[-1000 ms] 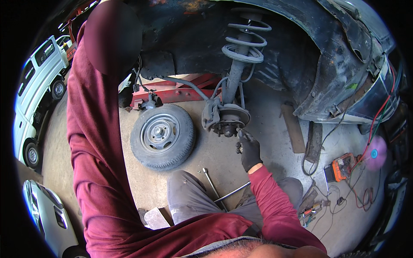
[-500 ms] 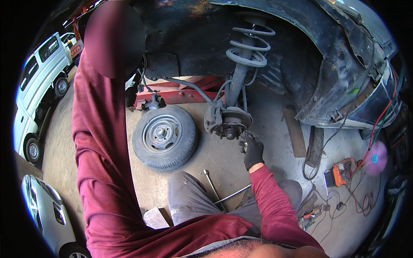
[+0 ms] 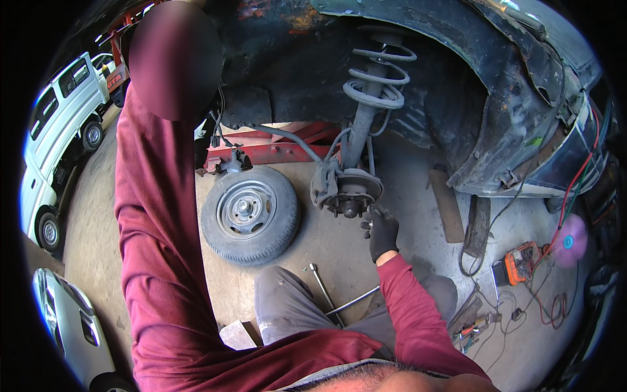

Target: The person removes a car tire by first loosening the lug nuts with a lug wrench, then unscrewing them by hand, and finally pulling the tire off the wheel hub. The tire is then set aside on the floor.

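My right hand [image 3: 382, 234], in a black glove, is just below and to the right of the wheel hub [image 3: 351, 208], apart from it. Its fingers are curled, and small shiny bits show at their tips, too small to name. The hub and its rusty brake disc [image 3: 362, 186] hang below a strut with a coil spring [image 3: 372, 95]. My left arm [image 3: 153, 215], in a maroon sleeve, reaches up along the left; a blurred patch covers its upper part, and the hand does not show. Between my arms, a wheel with its tyre [image 3: 279, 228] lies on the floor.
A cross-shaped wheel wrench [image 3: 320, 281] lies by my knees. Overhead is the car's open wheel arch [image 3: 450, 72]. On the right are wooden boards [image 3: 447, 206], an orange-and-black device [image 3: 520, 262], cables and loose tools [image 3: 473, 326]. Vehicles, including a white van [image 3: 59, 130], stand left.
My right hand has drawn slightly down and away from the hub, its fingers still curled. My left arm has shifted a little to the right.
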`<state>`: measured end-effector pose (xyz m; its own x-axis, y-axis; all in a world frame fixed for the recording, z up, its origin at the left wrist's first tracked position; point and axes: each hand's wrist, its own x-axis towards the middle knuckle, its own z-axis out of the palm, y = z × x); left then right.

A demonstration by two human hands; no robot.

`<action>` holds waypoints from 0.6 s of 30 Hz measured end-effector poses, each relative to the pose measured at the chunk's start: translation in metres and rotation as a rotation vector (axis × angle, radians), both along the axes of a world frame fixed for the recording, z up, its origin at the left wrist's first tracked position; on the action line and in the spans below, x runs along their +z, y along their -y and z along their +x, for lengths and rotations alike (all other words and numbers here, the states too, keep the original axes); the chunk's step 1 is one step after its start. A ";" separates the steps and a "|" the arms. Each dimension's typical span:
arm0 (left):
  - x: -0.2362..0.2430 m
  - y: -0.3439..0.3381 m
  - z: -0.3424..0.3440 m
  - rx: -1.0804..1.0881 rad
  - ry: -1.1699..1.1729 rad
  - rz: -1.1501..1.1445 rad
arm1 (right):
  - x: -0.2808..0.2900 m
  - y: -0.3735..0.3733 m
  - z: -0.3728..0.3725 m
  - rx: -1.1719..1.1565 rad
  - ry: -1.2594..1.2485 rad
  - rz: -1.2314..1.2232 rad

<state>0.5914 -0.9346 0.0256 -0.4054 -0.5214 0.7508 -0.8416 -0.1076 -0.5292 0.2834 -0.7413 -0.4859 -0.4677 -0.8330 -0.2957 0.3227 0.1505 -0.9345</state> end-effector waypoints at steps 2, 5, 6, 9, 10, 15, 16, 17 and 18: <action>-0.001 0.000 -0.001 0.006 0.013 -0.006 | -0.002 0.000 0.004 0.014 -0.010 -0.011; -0.002 0.001 -0.003 0.019 0.040 -0.019 | -0.006 0.001 0.009 -0.012 -0.048 -0.034; -0.003 0.001 -0.004 0.026 0.053 -0.022 | -0.007 0.002 0.010 -0.023 -0.069 -0.066; -0.004 0.003 -0.006 0.054 0.108 -0.038 | -0.008 0.004 0.012 -0.032 -0.181 -0.150; -0.004 0.003 -0.006 0.066 0.132 -0.045 | -0.008 0.004 0.013 -0.036 -0.187 -0.145; -0.008 0.001 -0.008 0.176 0.307 -0.109 | 0.000 0.001 0.017 -0.035 -0.172 -0.094; -0.010 0.000 -0.008 0.197 0.340 -0.127 | 0.000 0.001 0.017 -0.021 -0.137 -0.096; -0.012 -0.001 -0.007 0.221 0.375 -0.143 | 0.000 0.001 0.016 0.008 -0.119 -0.030; -0.014 -0.002 -0.007 0.248 0.415 -0.161 | -0.001 0.002 0.016 0.004 -0.067 -0.009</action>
